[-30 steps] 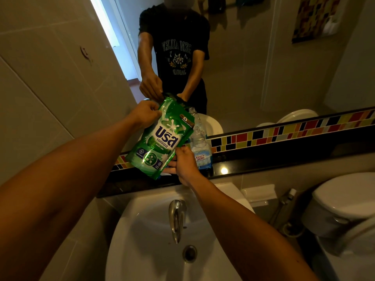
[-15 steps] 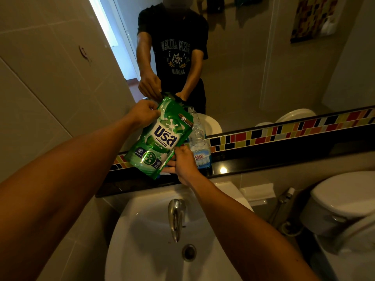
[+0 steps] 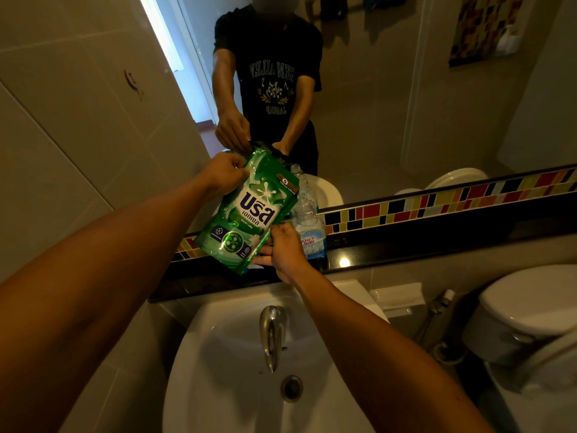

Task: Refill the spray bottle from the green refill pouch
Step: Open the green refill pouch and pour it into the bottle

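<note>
While both hands (image 3: 223, 175) grip pouch (image 3: 249, 210) — bottle (image 3: 309, 226) open, adj.

Glossy plastic pouch (image 3: 246, 210), clear plastic bottle (image 3: 307, 220), shiny metal tap (image 3: 272, 332), glazed white basin (image 3: 218, 385).

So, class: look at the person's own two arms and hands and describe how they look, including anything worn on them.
Both forearms are bare, with no sleeve reaching into direct view. The left hand and right hand wear no gloves; no ring, watch or bracelet shows. The mirror shows a dark short-sleeved T-shirt with pale lettering, reversed in reflection.
</note>
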Available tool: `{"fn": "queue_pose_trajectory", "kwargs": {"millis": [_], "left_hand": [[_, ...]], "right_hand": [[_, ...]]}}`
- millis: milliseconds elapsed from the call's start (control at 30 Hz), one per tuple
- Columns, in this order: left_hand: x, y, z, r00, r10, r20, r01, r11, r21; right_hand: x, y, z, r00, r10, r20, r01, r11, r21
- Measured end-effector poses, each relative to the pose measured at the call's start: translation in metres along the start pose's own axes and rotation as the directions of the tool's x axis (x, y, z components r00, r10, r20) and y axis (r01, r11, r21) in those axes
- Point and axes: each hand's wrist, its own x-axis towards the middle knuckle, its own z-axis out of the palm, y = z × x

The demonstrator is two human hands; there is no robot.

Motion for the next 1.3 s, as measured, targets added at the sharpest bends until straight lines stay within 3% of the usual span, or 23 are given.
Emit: {"fn": "queue_pose_trajectory", "kwargs": {"millis": [1300], "left_hand": [[-0.0004, 0.0038, -0.0049, 0.999, -0.037, 0.012, 0.037, 0.999, 0.018]], "right_hand": [[0.0023, 0.0034, 0.002, 1.0, -0.004, 0.03, 0.004, 1.0, 0.009]]}}
